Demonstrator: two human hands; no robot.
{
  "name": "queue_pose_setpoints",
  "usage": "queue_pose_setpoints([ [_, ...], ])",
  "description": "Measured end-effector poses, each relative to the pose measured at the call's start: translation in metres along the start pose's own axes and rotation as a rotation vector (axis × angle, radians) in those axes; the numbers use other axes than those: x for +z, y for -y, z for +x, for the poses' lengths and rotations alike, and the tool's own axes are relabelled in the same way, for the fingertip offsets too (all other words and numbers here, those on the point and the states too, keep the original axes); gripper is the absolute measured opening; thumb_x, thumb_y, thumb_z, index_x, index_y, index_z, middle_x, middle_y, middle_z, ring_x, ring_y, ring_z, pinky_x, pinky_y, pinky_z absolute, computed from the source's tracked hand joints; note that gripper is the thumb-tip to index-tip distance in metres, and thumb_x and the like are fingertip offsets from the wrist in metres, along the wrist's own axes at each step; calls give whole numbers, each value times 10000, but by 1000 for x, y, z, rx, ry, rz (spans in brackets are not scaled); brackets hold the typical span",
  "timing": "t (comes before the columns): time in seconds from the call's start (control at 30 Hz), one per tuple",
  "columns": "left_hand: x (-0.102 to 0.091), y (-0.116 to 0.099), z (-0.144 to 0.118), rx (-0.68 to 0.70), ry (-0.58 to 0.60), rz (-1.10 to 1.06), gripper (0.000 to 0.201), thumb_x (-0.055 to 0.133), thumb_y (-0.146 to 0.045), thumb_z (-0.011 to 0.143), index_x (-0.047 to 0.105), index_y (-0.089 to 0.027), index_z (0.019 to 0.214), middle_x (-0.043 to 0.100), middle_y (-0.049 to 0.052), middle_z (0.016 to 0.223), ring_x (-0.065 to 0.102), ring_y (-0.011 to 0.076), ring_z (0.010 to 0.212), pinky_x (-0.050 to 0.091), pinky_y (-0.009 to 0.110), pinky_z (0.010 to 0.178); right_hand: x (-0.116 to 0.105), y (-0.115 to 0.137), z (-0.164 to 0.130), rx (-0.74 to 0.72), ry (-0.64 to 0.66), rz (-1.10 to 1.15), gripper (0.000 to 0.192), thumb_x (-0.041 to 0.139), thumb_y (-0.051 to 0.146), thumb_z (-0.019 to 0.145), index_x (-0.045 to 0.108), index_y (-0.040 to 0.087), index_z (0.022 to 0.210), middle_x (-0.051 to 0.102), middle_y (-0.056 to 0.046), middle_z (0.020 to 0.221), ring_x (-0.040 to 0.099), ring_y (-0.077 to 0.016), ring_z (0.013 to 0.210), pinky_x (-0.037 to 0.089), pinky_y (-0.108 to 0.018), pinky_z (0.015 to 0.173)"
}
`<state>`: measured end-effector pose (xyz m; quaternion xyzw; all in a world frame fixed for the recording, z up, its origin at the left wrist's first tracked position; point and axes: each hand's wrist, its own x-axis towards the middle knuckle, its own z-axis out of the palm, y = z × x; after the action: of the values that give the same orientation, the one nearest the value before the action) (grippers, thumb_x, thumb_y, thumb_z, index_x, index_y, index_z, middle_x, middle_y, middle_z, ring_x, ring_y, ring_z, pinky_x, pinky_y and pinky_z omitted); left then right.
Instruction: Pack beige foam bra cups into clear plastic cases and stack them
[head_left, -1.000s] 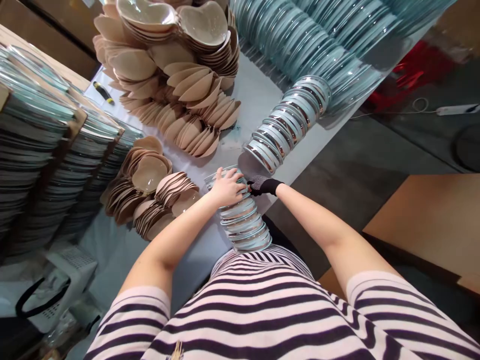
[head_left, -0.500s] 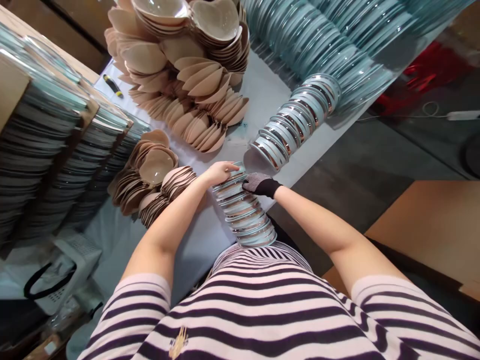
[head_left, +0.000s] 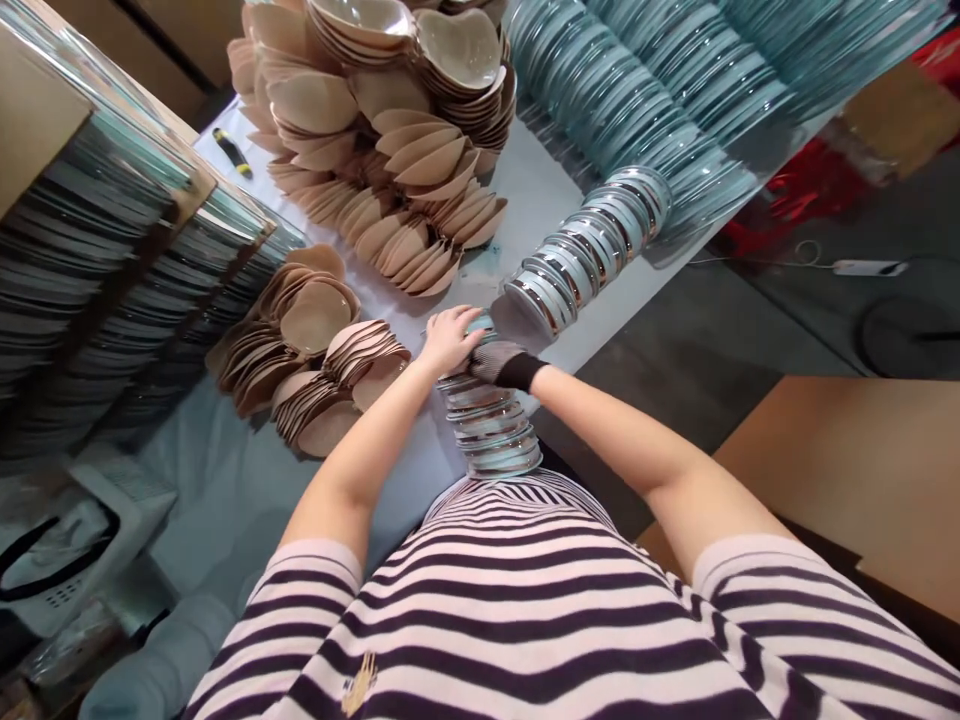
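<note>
In the head view, the near disc row is lying on the counter, long axis running outward from the striped shirt, left hand spreading over its far end, gloved right hand touching its right side, grip closure indeterminable.

No words, numbers or labels I can read from here; the one mark I catch is a gold emblem on the striped shirt, well back from the left grip, too blurred to make out
</note>
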<state>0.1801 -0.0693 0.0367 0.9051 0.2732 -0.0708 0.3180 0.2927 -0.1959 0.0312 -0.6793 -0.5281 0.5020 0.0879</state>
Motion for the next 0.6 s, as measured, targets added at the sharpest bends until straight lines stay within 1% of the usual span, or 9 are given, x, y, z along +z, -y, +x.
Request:
queue_pose_setpoints([
  [0.07,7,0,-12,8,-6,87,485,574,-443,917,620,-320,1384,483,54,1558,409,319,1431,289,508,1194,5,-28,-15,184,-12,61,293,509,307,1001,681,111,1135,719,-141,1057,670,-230,965,524,-322,876],
  [0.13,11,-2,-18,36,39,129,531,614,-486,888,600,-341,1399,446,56,1580,388,339,1429,285,524,1179,16,-55,-30,381,62,242,297,479,211,978,634,147,1224,709,-82,889,651,-169,722,531,-275,718],
  [0.17,13,-3,-19,43,56,139,551,625,-489,878,588,-344,1408,440,59,1582,385,343,1426,287,523,1174,22,-66,-34,430,120,359,337,483,174,959,598,174,1276,689,-49,831,621,-145,643,525,-259,666],
  [0.23,14,-6,-18,39,66,152,562,634,-472,870,580,-342,1414,438,62,1579,377,346,1428,289,524,1170,34,-81,-35,421,239,532,390,534,150,918,565,210,1302,649,-4,759,588,-123,585,523,-242,626],
  [0.33,12,-7,-14,11,63,163,521,612,-400,883,593,-347,1401,458,54,1563,384,340,1425,306,529,1167,40,-88,-23,384,348,556,297,620,171,858,620,178,1156,613,5,682,587,-126,578,525,-236,596],
  [0.4,8,-2,-9,1,88,163,507,588,-336,891,600,-364,1398,471,36,1556,410,328,1412,329,525,1164,37,-90,-15,382,379,525,250,643,172,831,637,164,1080,620,-5,676,585,-123,569,509,-223,562],
  [0.47,2,8,-2,26,158,131,509,574,-294,892,610,-373,1394,481,18,1551,444,308,1397,353,500,1168,30,-91,-12,354,394,506,256,651,168,818,641,168,1075,647,-15,709,587,-114,568,488,-204,540],
  [0.53,-4,21,7,98,252,61,507,584,-292,886,623,-354,1388,492,14,1546,470,289,1391,364,457,1183,23,-90,-15,319,411,457,225,644,168,822,654,165,1047,657,-20,717,585,-108,564,474,-196,532],
  [0.6,-9,32,13,171,319,-14,510,604,-307,878,632,-316,1387,500,28,1544,489,278,1389,362,418,1197,16,-85,-23,289,395,393,128,613,175,841,671,144,951,637,-21,675,566,-104,541,463,-199,525],
])
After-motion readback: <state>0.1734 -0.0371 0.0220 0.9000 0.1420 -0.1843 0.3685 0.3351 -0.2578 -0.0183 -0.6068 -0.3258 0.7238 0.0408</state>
